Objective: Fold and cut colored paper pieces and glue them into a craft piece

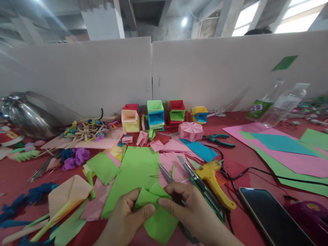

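Note:
A sheet of green paper (160, 223), partly folded, is held between my two hands near the front of the table. My left hand (130, 213) pinches its left side, with the thumb on top. On the other side my right hand (183, 206) grips the upper right edge between thumb and fingers. Partly covered by my right hand, scissors (166, 173) lie with their blades pointing away from me. Under and beyond my hands is a larger flat green sheet (139, 167). A box cutter (201, 184) lies just right of my right hand.
A yellow glue gun (215, 182), a phone (274, 215) and teal-handled pliers (219, 139) lie to the right. Folded paper boxes (156, 118) stand at the back before a white partition (205, 71). A metal jug (33, 116) is at left, plastic bottles (285, 102) at right.

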`<action>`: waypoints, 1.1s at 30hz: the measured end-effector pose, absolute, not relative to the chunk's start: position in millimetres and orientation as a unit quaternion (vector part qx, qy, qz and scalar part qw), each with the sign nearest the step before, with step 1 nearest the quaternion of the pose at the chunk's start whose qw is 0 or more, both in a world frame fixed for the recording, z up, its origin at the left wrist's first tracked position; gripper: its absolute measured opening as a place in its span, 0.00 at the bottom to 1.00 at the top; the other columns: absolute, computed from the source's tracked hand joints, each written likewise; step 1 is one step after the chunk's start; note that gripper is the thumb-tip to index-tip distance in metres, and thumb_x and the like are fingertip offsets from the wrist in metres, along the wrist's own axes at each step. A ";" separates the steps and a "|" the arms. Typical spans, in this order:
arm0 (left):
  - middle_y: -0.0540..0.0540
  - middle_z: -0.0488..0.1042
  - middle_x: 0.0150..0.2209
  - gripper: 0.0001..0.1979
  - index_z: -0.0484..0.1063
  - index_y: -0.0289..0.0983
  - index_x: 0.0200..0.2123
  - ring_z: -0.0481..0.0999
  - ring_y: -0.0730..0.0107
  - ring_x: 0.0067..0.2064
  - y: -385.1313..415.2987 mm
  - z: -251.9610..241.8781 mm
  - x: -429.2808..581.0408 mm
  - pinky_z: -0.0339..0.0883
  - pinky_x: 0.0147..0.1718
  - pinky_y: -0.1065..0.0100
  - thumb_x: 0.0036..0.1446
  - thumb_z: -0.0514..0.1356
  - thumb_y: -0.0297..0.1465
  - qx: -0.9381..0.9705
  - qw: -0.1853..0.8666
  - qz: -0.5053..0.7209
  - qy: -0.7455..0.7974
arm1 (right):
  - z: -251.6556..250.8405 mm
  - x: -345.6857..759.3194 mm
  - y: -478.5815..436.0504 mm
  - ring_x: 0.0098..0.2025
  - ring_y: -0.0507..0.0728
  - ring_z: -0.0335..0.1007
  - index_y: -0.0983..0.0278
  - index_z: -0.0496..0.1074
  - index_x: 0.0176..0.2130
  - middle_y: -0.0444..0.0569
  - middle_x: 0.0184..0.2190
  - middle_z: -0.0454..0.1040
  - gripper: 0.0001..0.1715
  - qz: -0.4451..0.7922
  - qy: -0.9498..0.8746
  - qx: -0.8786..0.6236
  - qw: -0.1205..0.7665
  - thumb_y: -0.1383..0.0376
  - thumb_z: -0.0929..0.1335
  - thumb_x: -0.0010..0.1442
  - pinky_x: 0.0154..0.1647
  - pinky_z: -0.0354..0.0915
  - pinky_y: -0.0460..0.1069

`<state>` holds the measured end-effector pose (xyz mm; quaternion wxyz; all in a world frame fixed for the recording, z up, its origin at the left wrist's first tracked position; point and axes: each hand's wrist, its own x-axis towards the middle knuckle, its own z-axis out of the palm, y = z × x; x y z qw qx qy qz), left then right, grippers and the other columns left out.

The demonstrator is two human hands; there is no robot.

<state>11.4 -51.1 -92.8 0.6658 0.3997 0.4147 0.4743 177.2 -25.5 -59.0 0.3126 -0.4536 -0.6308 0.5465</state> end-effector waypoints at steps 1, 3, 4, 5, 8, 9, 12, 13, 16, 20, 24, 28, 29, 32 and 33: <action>0.48 0.76 0.24 0.12 0.76 0.32 0.29 0.71 0.73 0.26 -50.8 -92.2 11.5 0.64 0.25 0.75 0.42 0.69 0.34 0.397 0.670 0.470 0.417 | -59.8 176.7 -26.0 0.24 0.48 0.51 0.67 0.66 0.24 0.39 0.20 0.56 0.09 0.539 -0.636 -0.458 0.309 0.66 0.68 0.52 0.23 0.51 0.43; 0.48 0.76 0.23 0.12 0.76 0.32 0.28 0.71 0.73 0.25 -49.5 -91.2 11.4 0.64 0.24 0.75 0.41 0.69 0.34 0.382 0.677 0.470 0.419 | -61.3 175.9 -27.3 0.25 0.49 0.54 0.66 0.70 0.27 0.40 0.21 0.60 0.04 0.524 -0.647 -0.459 0.309 0.67 0.68 0.51 0.24 0.53 0.43; 0.48 0.76 0.22 0.12 0.75 0.33 0.27 0.72 0.73 0.25 -48.7 -91.1 11.1 0.65 0.25 0.74 0.41 0.69 0.34 0.373 0.678 0.474 0.421 | -61.8 175.8 -28.0 0.26 0.50 0.57 0.66 0.71 0.30 0.40 0.22 0.64 0.03 0.517 -0.652 -0.455 0.317 0.67 0.69 0.51 0.26 0.55 0.43; 0.48 0.76 0.23 0.11 0.75 0.33 0.27 0.72 0.72 0.25 -48.0 -91.2 10.6 0.66 0.26 0.73 0.42 0.69 0.34 0.366 0.678 0.478 0.422 | -62.0 175.9 -28.7 0.28 0.51 0.60 0.65 0.72 0.33 0.42 0.25 0.67 0.06 0.507 -0.657 -0.451 0.329 0.68 0.69 0.51 0.28 0.57 0.44; 0.48 0.78 0.26 0.12 0.75 0.35 0.31 0.74 0.69 0.28 -46.9 -92.4 8.8 0.69 0.30 0.69 0.43 0.68 0.35 0.368 0.671 0.484 0.425 | -61.1 177.2 -29.3 0.34 0.53 0.64 0.63 0.72 0.38 0.45 0.33 0.71 0.10 0.469 -0.672 -0.435 0.373 0.68 0.69 0.51 0.35 0.61 0.46; 0.47 0.78 0.27 0.12 0.76 0.35 0.32 0.75 0.69 0.28 -47.0 -92.9 8.3 0.69 0.31 0.69 0.44 0.68 0.35 0.370 0.669 0.483 0.427 | -60.3 177.8 -28.8 0.34 0.54 0.65 0.63 0.72 0.36 0.46 0.32 0.71 0.07 0.460 -0.677 -0.430 0.381 0.67 0.68 0.53 0.36 0.61 0.46; 0.48 0.78 0.26 0.13 0.76 0.35 0.33 0.74 0.71 0.27 -48.3 -93.0 8.3 0.69 0.30 0.70 0.43 0.68 0.34 0.372 0.659 0.488 0.436 | -57.9 179.0 -26.4 0.33 0.54 0.64 0.65 0.71 0.29 0.46 0.29 0.69 0.07 0.455 -0.684 -0.420 0.386 0.65 0.65 0.57 0.35 0.61 0.47; 0.49 0.77 0.25 0.13 0.76 0.35 0.33 0.73 0.71 0.26 -48.9 -92.7 8.6 0.68 0.28 0.71 0.42 0.69 0.34 0.371 0.654 0.490 0.441 | -57.2 179.1 -25.6 0.32 0.53 0.64 0.65 0.70 0.28 0.46 0.28 0.68 0.08 0.458 -0.681 -0.423 0.384 0.65 0.64 0.57 0.34 0.60 0.47; 0.49 0.77 0.24 0.14 0.76 0.35 0.34 0.73 0.70 0.26 -49.9 -90.9 9.4 0.68 0.26 0.72 0.42 0.69 0.35 0.371 0.644 0.495 0.450 | -55.8 178.7 -24.4 0.30 0.53 0.62 0.65 0.69 0.27 0.45 0.27 0.67 0.07 0.478 -0.665 -0.436 0.374 0.65 0.65 0.55 0.32 0.59 0.46; 0.48 0.77 0.26 0.13 0.77 0.36 0.34 0.74 0.70 0.28 -48.5 -89.0 8.0 0.69 0.29 0.70 0.44 0.67 0.36 0.391 0.652 0.475 0.442 | -54.8 177.8 -24.3 0.29 0.52 0.60 0.65 0.69 0.27 0.44 0.26 0.65 0.07 0.498 -0.656 -0.432 0.368 0.65 0.65 0.54 0.32 0.58 0.46; 0.49 0.76 0.24 0.12 0.77 0.36 0.32 0.72 0.72 0.26 -48.1 -88.1 6.8 0.68 0.29 0.71 0.47 0.65 0.38 0.409 0.643 0.461 0.454 | -57.5 179.1 -22.7 0.28 0.51 0.58 0.65 0.67 0.27 0.43 0.23 0.64 0.07 0.543 -0.629 -0.430 0.352 0.63 0.66 0.53 0.29 0.56 0.46; 0.50 0.71 0.21 0.16 0.75 0.33 0.26 0.68 0.73 0.24 -50.2 -90.9 6.8 0.63 0.24 0.74 0.48 0.63 0.42 0.423 0.622 0.451 0.481 | -59.2 181.4 -21.2 0.27 0.51 0.58 0.65 0.66 0.27 0.41 0.22 0.62 0.08 0.572 -0.615 -0.423 0.339 0.63 0.66 0.52 0.28 0.55 0.45; 0.50 0.69 0.20 0.17 0.74 0.33 0.25 0.66 0.74 0.24 -50.7 -92.2 6.6 0.62 0.24 0.74 0.48 0.63 0.43 0.429 0.621 0.444 0.483 | -58.8 181.6 -21.3 0.27 0.51 0.58 0.65 0.66 0.27 0.41 0.23 0.62 0.07 0.568 -0.621 -0.422 0.335 0.63 0.66 0.52 0.29 0.55 0.46; 0.52 0.63 0.19 0.20 0.70 0.33 0.22 0.60 0.76 0.23 -51.5 -94.7 6.0 0.57 0.23 0.75 0.46 0.63 0.46 0.459 0.619 0.411 0.487 | -56.6 181.3 -22.7 0.29 0.51 0.59 0.65 0.66 0.27 0.42 0.25 0.63 0.07 0.553 -0.641 -0.424 0.322 0.64 0.67 0.51 0.32 0.56 0.46; 0.53 0.61 0.19 0.21 0.68 0.33 0.22 0.58 0.77 0.23 -51.5 -94.6 6.0 0.56 0.22 0.75 0.46 0.62 0.47 0.471 0.619 0.399 0.486 | -56.0 180.9 -23.2 0.29 0.51 0.58 0.65 0.66 0.26 0.42 0.24 0.63 0.07 0.551 -0.642 -0.426 0.320 0.64 0.67 0.51 0.31 0.56 0.46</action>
